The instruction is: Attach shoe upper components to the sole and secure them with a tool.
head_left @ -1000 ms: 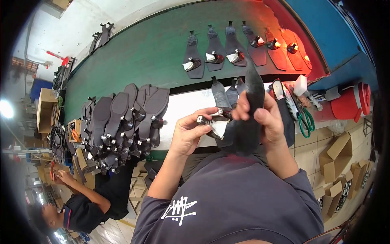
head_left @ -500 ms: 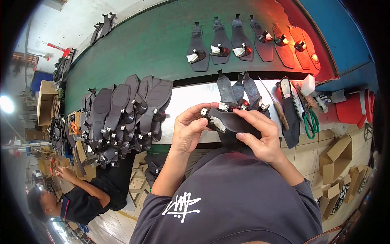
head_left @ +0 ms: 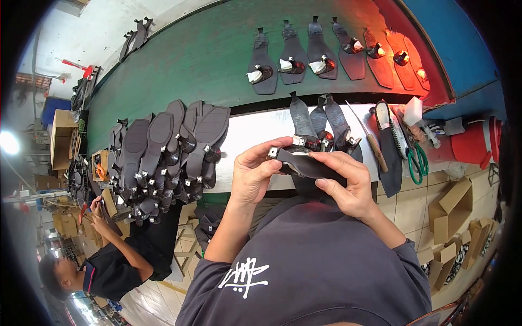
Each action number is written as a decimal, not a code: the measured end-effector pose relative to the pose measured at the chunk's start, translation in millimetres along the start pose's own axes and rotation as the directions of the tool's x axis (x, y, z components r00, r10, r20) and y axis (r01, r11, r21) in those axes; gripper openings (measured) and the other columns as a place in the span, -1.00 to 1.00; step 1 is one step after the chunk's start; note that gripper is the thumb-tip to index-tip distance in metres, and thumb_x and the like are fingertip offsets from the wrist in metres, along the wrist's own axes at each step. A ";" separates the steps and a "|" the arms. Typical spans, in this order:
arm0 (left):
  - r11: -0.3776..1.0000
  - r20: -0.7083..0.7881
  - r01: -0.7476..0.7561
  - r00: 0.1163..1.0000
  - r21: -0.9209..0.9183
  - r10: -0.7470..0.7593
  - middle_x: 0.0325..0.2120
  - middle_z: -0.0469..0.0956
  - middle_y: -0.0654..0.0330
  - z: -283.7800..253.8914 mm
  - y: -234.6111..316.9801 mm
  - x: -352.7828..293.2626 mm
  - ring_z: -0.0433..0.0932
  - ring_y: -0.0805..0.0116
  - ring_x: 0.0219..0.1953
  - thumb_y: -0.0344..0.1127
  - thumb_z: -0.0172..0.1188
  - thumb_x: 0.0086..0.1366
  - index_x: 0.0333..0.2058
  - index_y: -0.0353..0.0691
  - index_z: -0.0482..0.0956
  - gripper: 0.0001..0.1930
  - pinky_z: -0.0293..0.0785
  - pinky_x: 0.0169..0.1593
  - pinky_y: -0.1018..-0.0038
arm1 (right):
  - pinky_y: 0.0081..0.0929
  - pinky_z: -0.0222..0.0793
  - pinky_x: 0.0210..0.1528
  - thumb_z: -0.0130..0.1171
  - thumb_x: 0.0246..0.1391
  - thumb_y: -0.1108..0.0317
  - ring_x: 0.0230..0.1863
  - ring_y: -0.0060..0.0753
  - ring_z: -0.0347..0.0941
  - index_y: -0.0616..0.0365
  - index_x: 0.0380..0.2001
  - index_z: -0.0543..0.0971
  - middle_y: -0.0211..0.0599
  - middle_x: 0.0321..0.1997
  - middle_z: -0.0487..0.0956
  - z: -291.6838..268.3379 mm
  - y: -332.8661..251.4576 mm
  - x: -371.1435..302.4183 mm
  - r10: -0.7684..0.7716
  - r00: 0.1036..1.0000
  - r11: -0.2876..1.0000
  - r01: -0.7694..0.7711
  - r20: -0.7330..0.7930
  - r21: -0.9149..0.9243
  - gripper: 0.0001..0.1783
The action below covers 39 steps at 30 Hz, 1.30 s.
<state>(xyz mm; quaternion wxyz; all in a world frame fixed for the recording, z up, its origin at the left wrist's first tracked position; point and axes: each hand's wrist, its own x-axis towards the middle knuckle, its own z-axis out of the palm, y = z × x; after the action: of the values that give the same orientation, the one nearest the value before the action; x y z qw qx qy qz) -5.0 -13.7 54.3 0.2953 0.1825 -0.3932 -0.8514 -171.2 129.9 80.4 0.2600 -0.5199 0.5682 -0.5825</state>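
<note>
In front of my chest I hold a black shoe sole (head_left: 311, 165) with both hands. My left hand (head_left: 251, 176) pinches its left end, where a small white square piece shows by the fingertips. My right hand (head_left: 348, 182) is closed on the other end, thumb below and fingers above. The sole's underside is hidden. Just beyond my hands, several black soles (head_left: 303, 117) with glossy dark parts lie on the white worktop (head_left: 255, 127).
A heap of black soles (head_left: 136, 138) is at the left; a row of them (head_left: 292, 49) lies on the green table (head_left: 179, 65). At the right are an awl (head_left: 375, 152), green-handled scissors (head_left: 416, 168), a red container (head_left: 473, 144) and cardboard boxes (head_left: 450, 209). A co-worker (head_left: 117, 271) is at lower left.
The sole has turned in my hands, so its pale inner part shows less and its dark curved edge more. The co-worker's hands have moved up and right.
</note>
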 end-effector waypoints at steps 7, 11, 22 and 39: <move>0.999 0.007 -0.001 1.000 0.038 0.000 -0.02 0.52 -0.11 -3.8 -0.9 -0.3 0.57 0.23 -0.05 -0.55 0.28 0.09 -0.05 -0.32 0.58 -0.62 0.62 -0.17 0.45 | -0.46 0.38 -0.12 0.23 -0.10 0.56 -0.23 -0.28 0.51 0.24 0.01 0.54 -0.15 -0.22 0.60 -1.3 -1.1 0.6 0.022 1.000 1.000 -0.022 0.019 0.000 -0.50; 0.997 0.007 -0.037 0.999 0.070 0.037 -0.01 0.52 -0.11 -2.5 -1.2 -1.1 0.55 0.21 -0.02 -0.57 0.30 0.06 -0.06 -0.31 0.59 -0.61 0.60 -0.14 0.44 | -0.46 0.38 -0.14 0.22 -0.10 0.57 -0.25 -0.29 0.50 0.25 0.01 0.54 -0.16 -0.24 0.58 -1.4 -3.1 0.2 0.052 0.998 0.999 -0.052 0.030 -0.010 -0.50; 0.990 -0.007 -0.033 0.999 0.134 0.035 0.01 0.48 -0.18 -0.7 -4.1 -2.0 0.53 0.12 0.02 -0.57 0.27 0.07 -0.03 -0.39 0.55 -0.58 0.58 -0.03 0.33 | -0.45 0.41 -0.21 0.23 -0.16 0.59 -0.29 -0.26 0.49 0.22 -0.01 0.56 -0.15 -0.25 0.57 -5.4 -3.4 3.5 -0.034 0.999 0.992 0.037 0.029 -0.123 -0.49; 0.908 0.155 -0.251 0.965 0.335 0.210 0.05 0.44 -0.27 -5.4 -11.6 1.3 0.45 -0.01 0.12 -0.72 0.20 -0.01 -0.04 -0.22 0.61 -0.50 0.49 0.06 0.34 | -0.43 0.35 -0.30 0.24 -0.18 0.57 -0.38 -0.26 0.44 0.21 -0.01 0.56 -0.20 -0.38 0.52 -15.0 -9.2 7.9 -0.016 0.994 0.976 0.038 0.105 -0.217 -0.48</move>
<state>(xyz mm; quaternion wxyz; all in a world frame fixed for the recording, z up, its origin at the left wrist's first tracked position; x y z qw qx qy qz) -7.2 -11.5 41.8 0.3333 0.1351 -0.5740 -0.7357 -184.7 130.8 94.3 0.2222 -0.5821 0.6075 -0.4927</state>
